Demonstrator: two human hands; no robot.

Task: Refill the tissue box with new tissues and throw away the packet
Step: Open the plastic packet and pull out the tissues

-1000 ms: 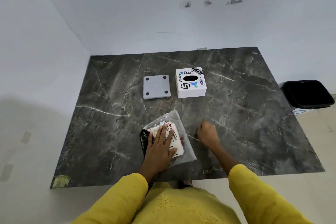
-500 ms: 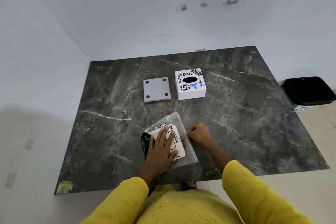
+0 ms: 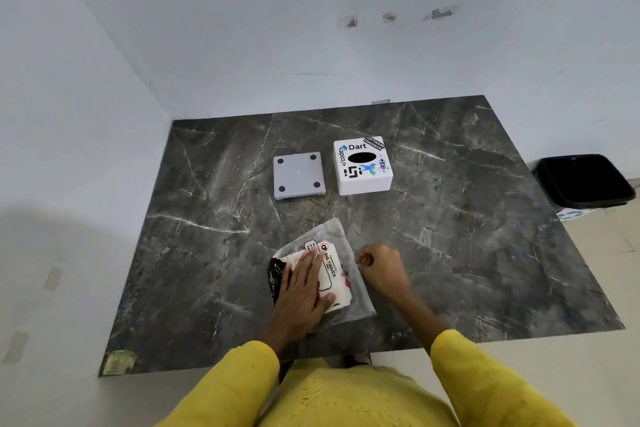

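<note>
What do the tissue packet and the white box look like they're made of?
Tissue packet: thin clear plastic film, glossy and crinkled, contents showing through. White box: rigid with a smooth matte finish, likely plastic, possibly coated board; stickers lie flat on top.

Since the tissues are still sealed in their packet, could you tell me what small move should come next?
Probably pull the packet edge open with the right hand, which sits pinched at its clear side, while the left hand lies flat on it. The tissue box stands apart, further back.
</note>
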